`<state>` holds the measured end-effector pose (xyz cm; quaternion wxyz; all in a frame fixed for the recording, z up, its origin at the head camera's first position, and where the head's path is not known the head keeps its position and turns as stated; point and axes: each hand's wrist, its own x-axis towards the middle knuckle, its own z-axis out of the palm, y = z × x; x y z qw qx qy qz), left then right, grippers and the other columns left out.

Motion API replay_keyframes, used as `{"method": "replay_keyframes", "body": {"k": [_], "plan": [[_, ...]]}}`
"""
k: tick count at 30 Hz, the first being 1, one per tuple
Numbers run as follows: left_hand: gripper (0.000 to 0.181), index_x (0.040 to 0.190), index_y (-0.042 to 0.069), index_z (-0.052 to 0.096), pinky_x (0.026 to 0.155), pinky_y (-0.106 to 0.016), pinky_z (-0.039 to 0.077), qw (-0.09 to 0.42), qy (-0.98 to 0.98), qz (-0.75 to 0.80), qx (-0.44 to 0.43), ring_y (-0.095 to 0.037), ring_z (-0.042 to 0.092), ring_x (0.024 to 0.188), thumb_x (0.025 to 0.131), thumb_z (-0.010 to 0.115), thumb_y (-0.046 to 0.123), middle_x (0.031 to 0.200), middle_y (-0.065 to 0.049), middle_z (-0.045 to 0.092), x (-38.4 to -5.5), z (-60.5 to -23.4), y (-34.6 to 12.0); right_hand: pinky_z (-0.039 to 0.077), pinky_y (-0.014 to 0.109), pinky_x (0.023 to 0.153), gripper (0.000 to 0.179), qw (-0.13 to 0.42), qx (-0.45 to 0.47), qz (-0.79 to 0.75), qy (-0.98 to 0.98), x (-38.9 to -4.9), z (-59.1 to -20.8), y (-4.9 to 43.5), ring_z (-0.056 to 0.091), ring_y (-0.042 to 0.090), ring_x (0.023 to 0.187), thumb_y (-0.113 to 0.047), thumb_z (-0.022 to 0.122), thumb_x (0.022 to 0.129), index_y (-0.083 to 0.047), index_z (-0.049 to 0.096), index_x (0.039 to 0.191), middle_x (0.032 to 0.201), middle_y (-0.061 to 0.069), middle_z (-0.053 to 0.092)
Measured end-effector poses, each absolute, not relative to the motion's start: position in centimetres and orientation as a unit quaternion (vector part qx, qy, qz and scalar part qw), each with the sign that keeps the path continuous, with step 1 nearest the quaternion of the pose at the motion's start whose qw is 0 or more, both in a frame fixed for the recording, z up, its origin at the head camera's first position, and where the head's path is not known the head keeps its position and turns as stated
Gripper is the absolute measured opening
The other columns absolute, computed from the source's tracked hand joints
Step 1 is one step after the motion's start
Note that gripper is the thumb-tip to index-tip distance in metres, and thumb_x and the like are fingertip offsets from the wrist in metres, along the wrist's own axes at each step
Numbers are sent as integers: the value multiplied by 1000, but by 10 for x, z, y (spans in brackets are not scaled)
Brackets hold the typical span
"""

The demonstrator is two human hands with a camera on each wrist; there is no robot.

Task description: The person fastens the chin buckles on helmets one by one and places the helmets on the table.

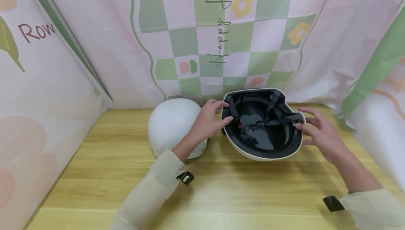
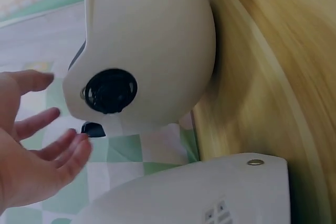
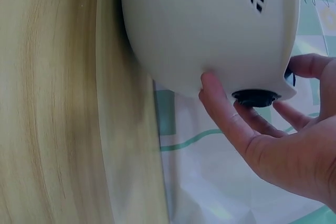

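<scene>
An upturned white helmet with a black lining and dark straps rests on the table. Its left rim is close to my left hand, whose thumb and fingers are spread. In the left wrist view a small gap shows between that hand and the shell. On the opposite side my right hand holds the rim, thumb at the inner edge and fingers outside. The right wrist view has a fingertip against the outer shell, beside a round black fitting.
A second white helmet sits dome up on the wooden table, left of the first and partly behind my left forearm. A patterned curtain hangs right behind both. Fabric panels border the table's sides.
</scene>
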<state>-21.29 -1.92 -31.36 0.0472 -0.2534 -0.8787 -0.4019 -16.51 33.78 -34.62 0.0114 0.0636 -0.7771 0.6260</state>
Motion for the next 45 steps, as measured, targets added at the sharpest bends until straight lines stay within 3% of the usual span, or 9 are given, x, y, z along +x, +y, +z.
{"method": "replay_keyframes", "body": {"k": [4, 12, 16, 21, 31, 39, 45], "plan": [[47, 140, 6, 61, 93, -39, 54, 9, -885, -390, -253, -29, 60, 116, 99, 73, 24, 134, -18, 56, -212, -316, -25, 62, 31, 64, 41, 16, 88, 638, -765, -164, -348, 335, 71, 8, 85, -3, 58, 105, -32, 55, 133, 109, -15, 66], [50, 140, 1, 61, 96, -39, 55, -18, -883, -401, -245, -33, 65, 117, 96, 77, 19, 133, -20, 60, -212, -316, -39, 63, 37, 64, 37, 13, 148, 682, -716, -164, -355, 333, 71, 12, 89, 6, 53, 104, -17, 61, 131, 115, -5, 66], [49, 137, 1, 63, 97, -38, 55, -45, -879, -410, -242, -32, 66, 117, 95, 78, 19, 130, -19, 65, -212, -313, -46, 63, 36, 64, 43, 10, 168, 678, -715, -165, -358, 335, 71, 11, 91, 10, 52, 102, -17, 61, 135, 119, -7, 66], [47, 135, -1, 65, 89, -34, 58, -68, -875, -417, -237, -31, 69, 115, 94, 79, 17, 134, -18, 65, -211, -310, -51, 63, 40, 63, 52, 0, 194, 670, -717, -167, -360, 335, 71, 12, 96, 15, 51, 100, -17, 59, 140, 126, -7, 64], [41, 128, 1, 70, 87, -34, 58, -53, -881, -410, -230, -27, 71, 111, 91, 82, 17, 129, -16, 68, -211, -310, -59, 63, 47, 70, 51, -34, 259, 678, -687, -171, -360, 335, 68, 13, 111, 16, 40, 102, -1, 50, 149, 139, 0, 59], [40, 126, 1, 70, 87, -33, 58, -56, -878, -418, -228, -27, 71, 110, 91, 82, 15, 127, -16, 69, -210, -311, -61, 63, 43, 77, 54, -58, 284, 704, -648, -173, -363, 338, 64, 14, 119, 18, 34, 102, -3, 51, 148, 141, 2, 57], [43, 131, 2, 67, 88, -33, 59, -57, -877, -418, -231, -29, 69, 114, 92, 81, 14, 131, -15, 66, -212, -311, -60, 62, 36, 79, 52, -39, 273, 679, -680, -172, -360, 338, 64, 9, 117, 17, 38, 102, -5, 54, 146, 138, -1, 60]]}}
